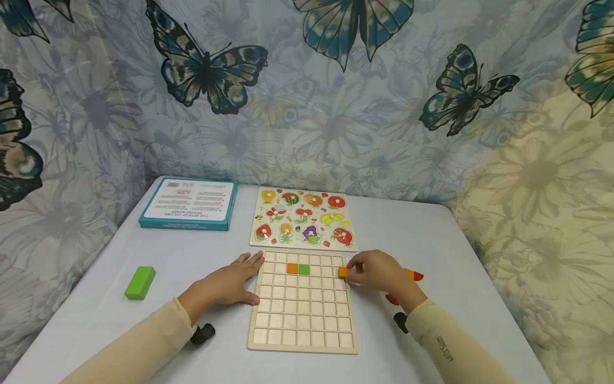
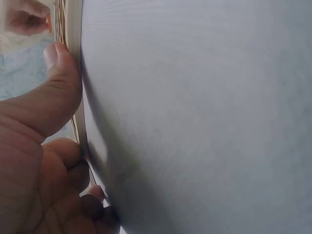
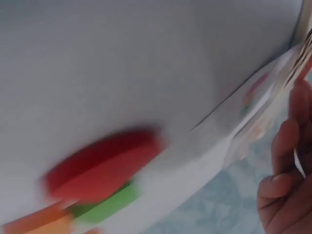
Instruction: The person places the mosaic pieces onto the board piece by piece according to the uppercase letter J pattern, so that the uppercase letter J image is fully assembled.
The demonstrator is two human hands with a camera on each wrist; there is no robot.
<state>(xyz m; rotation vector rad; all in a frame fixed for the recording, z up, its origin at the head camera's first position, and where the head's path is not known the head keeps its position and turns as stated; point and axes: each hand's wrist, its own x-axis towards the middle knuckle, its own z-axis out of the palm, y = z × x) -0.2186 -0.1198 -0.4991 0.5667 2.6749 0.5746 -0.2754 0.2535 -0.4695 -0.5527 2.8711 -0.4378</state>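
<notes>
A wooden grid board [image 1: 303, 309] lies flat at the middle of the table, with an orange square tile [image 1: 292, 268] and a green square tile [image 1: 304, 269] side by side in its second row. Along the board's left edge rests my left hand [image 1: 229, 281], fingers spread; in the left wrist view the thumb [image 2: 61, 83] touches the board's side. My right hand [image 1: 376, 272] pinches another orange tile [image 1: 342, 272] at the board's right edge, over the same row. Only a sliver of that tile shows in the right wrist view.
Behind the board lies a fruit puzzle [image 1: 303, 218]. A teal-edged box [image 1: 188, 205] stands back left, and a green block [image 1: 140, 282] lies at the left. Red pieces [image 1: 392, 300], orange and green ones lie right of the board, partly behind my right arm.
</notes>
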